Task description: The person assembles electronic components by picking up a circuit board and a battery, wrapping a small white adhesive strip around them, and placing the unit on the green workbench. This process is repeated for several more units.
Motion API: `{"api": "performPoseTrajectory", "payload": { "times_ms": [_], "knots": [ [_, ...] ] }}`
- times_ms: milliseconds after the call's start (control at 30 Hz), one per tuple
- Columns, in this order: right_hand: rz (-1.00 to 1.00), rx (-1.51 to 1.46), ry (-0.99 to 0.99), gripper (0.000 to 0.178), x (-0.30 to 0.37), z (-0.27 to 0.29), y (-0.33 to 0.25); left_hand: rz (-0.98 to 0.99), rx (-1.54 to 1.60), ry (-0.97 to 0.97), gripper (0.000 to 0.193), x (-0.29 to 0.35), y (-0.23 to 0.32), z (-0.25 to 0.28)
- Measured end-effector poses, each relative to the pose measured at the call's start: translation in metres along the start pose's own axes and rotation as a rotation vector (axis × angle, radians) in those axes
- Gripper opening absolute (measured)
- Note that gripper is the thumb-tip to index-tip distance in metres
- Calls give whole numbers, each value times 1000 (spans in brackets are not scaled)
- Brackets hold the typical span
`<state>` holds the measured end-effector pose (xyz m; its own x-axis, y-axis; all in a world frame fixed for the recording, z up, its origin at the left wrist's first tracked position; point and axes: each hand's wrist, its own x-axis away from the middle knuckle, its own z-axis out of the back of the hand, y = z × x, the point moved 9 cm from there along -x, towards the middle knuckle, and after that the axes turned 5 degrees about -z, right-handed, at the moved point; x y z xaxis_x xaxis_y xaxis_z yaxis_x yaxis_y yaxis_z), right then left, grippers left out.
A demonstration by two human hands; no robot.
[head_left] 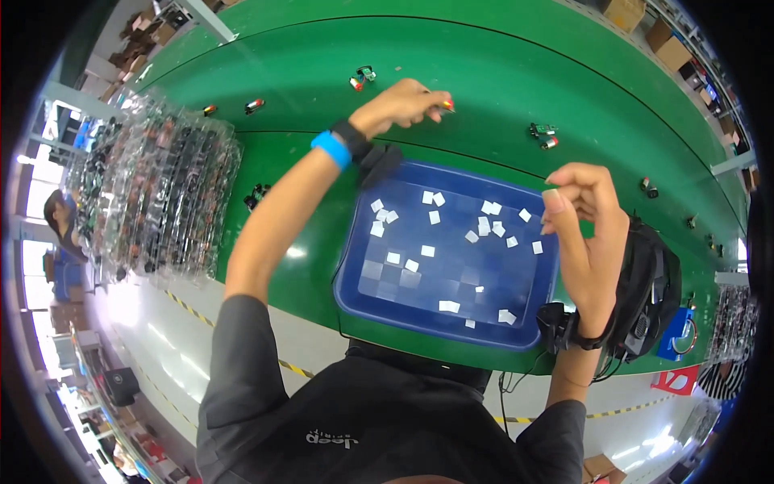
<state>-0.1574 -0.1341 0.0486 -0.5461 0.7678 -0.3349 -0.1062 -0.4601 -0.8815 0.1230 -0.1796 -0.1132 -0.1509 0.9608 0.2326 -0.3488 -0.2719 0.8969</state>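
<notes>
My left hand (407,103) reaches out over the green work surface, its fingers closed on a small red-and-yellow part (448,106) whose tip sticks out past the thumb. Over the right rim of a blue tray (439,327) is my right hand (592,230), fingers curled and thumb close to the fingertips. Whatever lies between them, if anything, is too small to make out. Small white square pieces (428,251) lie scattered in the tray. Beyond the hands sit small assemblies: a green board with a red-ended cylinder (544,135) and a similar board (364,76).
Plastic-wrapped trays of parts (165,185) are stacked at the left. A black bag (649,290) stands right of the blue tray, with a blue device (677,335) beyond it. More small red-and-black parts (254,106) lie along the green strip. Thin cables hang at the near edge.
</notes>
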Motion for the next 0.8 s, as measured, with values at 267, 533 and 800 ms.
{"api": "performPoseTrajectory", "payload": {
  "times_ms": [267,533,800],
  "knots": [
    [66,113,4,19,2,20,-8,321,-803,60,49,-50,-59,89],
    [45,262,-131,16,-3,8,5,-217,-857,378,40,-45,-92,165],
    [75,296,-204,14,-8,-14,13,-212,-772,130,38,-16,-41,97]
  ]
}}
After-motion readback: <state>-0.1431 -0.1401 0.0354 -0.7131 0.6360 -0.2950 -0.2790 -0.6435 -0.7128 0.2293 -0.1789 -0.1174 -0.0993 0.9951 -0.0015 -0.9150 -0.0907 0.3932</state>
